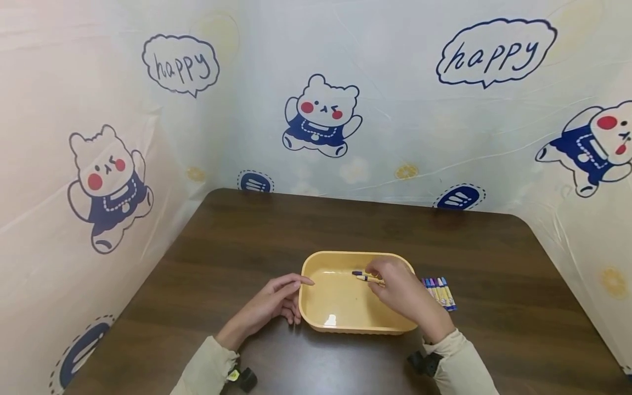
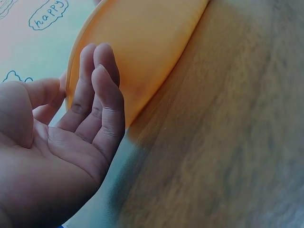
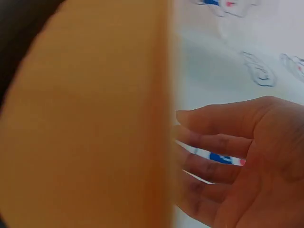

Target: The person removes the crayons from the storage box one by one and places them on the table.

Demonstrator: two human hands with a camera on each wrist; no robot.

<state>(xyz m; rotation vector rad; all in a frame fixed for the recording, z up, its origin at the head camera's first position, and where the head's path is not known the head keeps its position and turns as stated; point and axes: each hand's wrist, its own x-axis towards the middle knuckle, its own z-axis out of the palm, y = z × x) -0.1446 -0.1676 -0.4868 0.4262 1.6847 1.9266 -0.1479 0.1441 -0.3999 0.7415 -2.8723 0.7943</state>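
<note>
Nearest the head camera, two pale sleeves enter from the lower edge, each with a dark wrist-mounted device. Left hand [image 1: 276, 303]: resting on the brown wooden counter [image 1: 237, 241], fingers straight and relaxed, fingertips against the left outer wall of the yellow tray [image 1: 340, 323]; it holds nothing. The left wrist view confirms this contact, showing the extended fingers [image 2: 97, 90] lying flat against the tray's curved orange-yellow wall [image 2: 142, 42], with the counter's wood grain [image 2: 228, 142] to the right.

Right hand [image 1: 400, 291]: positioned over the right half of the tray, fingers curled, pinching a yellow crayon with a dark blue tip [image 1: 364, 276]. The crayon lies nearly level, its tip pointing left above the tray's interior; whether it touches the tray floor cannot be told. In the right wrist view the fingers [image 3: 223, 142] appear beside the blurred tray wall [image 3: 95, 118]; the crayon itself is not distinguishable there.

Yellow tray: rectangular with rounded corners, standing on the counter at centre, between the two hands. Row of crayons [image 1: 438, 292]: lying side by side on the counter just beside the tray's right wall, purple, yellow and blue among them.

Background: a plastic sheet printed with cartoon bears [image 1: 321, 116] and "happy" speech bubbles [image 1: 494, 52] encloses the counter on three sides.
</note>
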